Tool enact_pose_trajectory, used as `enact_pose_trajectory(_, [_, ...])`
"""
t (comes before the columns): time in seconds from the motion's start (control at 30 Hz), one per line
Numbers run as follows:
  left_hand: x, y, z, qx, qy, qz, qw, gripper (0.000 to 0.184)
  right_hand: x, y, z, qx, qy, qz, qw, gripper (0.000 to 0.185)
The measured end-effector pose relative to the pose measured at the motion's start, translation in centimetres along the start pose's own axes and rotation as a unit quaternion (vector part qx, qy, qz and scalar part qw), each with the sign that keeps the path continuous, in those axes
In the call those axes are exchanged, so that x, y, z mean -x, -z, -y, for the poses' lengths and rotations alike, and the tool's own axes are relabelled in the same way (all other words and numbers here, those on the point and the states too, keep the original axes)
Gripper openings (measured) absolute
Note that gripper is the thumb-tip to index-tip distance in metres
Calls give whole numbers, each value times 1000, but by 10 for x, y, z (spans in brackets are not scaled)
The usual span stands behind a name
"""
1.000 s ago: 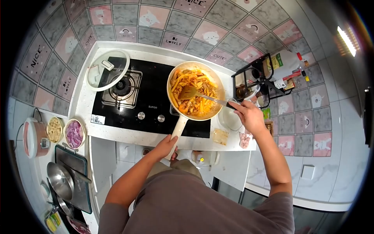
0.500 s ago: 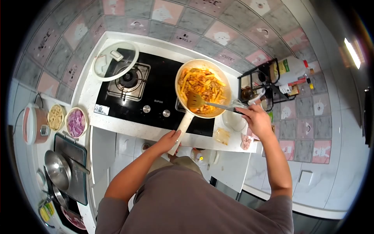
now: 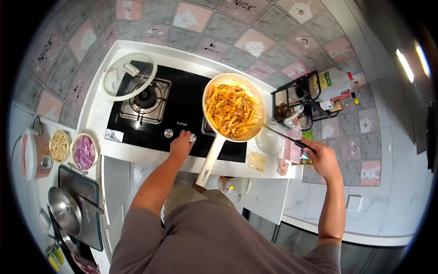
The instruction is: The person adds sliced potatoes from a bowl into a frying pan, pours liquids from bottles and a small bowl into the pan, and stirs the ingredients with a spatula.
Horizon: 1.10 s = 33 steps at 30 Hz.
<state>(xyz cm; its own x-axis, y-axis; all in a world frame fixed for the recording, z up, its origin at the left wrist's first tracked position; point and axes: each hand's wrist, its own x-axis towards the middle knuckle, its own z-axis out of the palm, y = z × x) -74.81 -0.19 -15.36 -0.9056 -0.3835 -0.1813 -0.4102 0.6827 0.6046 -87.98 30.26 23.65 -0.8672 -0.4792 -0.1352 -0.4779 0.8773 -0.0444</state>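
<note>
My left hand is at the front of the black gas stove, its fingers closed on the right stove knob. On the right burner sits a cream frying pan, its handle toward me and untouched. Inside it is a cooked mix of yellow strips and brown pieces. My right hand grips the dark handle of a spatula, to the right of the pan. The spatula's shaft reaches toward the pan's right rim, above a clear bowl; I cannot make out its blade.
A glass lid lies at the stove's back left. Bowls of purple onion and pale pieces stand left, near a metal bowl. A black rack with bottles stands right. A cabinet door is open below.
My left hand has let go of the pan handle and moved up and left to the stove knob. My right hand has drawn the spatula out of the food, to the right and down.
</note>
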Motion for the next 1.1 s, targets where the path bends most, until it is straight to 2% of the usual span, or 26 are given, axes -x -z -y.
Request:
enact_pose_trajectory(0.1, [-2, -1, 4, -11, -23, 1, 1000, 42, 3, -5, -4, 82, 78, 3, 994, 23])
enact_pose_trajectory(0.27, [-1, -6, 13, 15, -42, 4, 999, 48, -18, -63, 0, 93, 93, -24, 991, 22])
enact_pose_trajectory(0.33, [5, 4, 2, 19, -30, 13, 999, 50, -23, -54, -7, 88, 84, -12, 993, 22])
enact_pose_trajectory(0.4, [22, 12, -12, 103, 48, -62, 992, 48, -24, -30, -16, 65, 117, -14, 991, 23])
enact_pose_trajectory(0.43, [26, 1, -7, 146, 25, -120, 982, 47, -25, -11, -13, 51, 78, 24, 995, 24])
enact_pose_trajectory(0.47, [31, -10, -1, 143, 25, -120, 982, 47, -25, 0, -13, 33, 57, 22, 998, 24])
enact_pose_trajectory(0.53, [40, -23, 2, 261, 42, -61, 963, 42, -31, 11, -12, -12, 35, -5, 999, 24])
enact_pose_trajectory(0.57, [41, -32, 5, 355, 84, 37, 930, 37, -39, 6, -17, 7, 58, -26, 998, 26])
enact_pose_trajectory(0.6, [49, -19, -6, 353, 84, 37, 931, 37, -46, -7, -17, 6, 58, -27, 998, 26])
enact_pose_trajectory(0.67, [70, 23, -44, 521, 192, 202, 807, 46, -58, -47, -7, -37, 51, -46, 997, 29])
enact_pose_trajectory(0.7, [74, 24, -47, 529, 188, 222, 797, 49, -61, -76, -11, -52, 55, -43, 996, 31])
enact_pose_trajectory(0.8, [85, 26, -52, 511, 193, 232, 804, 46, -38, -146, -26, -68, 53, -55, 995, 35])
enact_pose_trajectory(0.87, [90, 21, -47, 519, 197, 240, 796, 44, -8, -155, -25, -71, 15, -42, 996, 36])
enact_pose_trajectory(0.93, [91, 12, -38, 529, 153, 230, 803, 43, 13, -163, -23, -108, -4, -53, 993, 38])
enact_pose_trajectory(1.03, [95, 16, -41, 517, 145, 204, 818, 40, 26, -185, -4, -217, -8, -79, 973, 49])
enact_pose_trajectory(1.1, [102, 38, -49, 502, 143, 227, 822, 42, 30, -217, 12, -306, 6, -86, 948, 61])
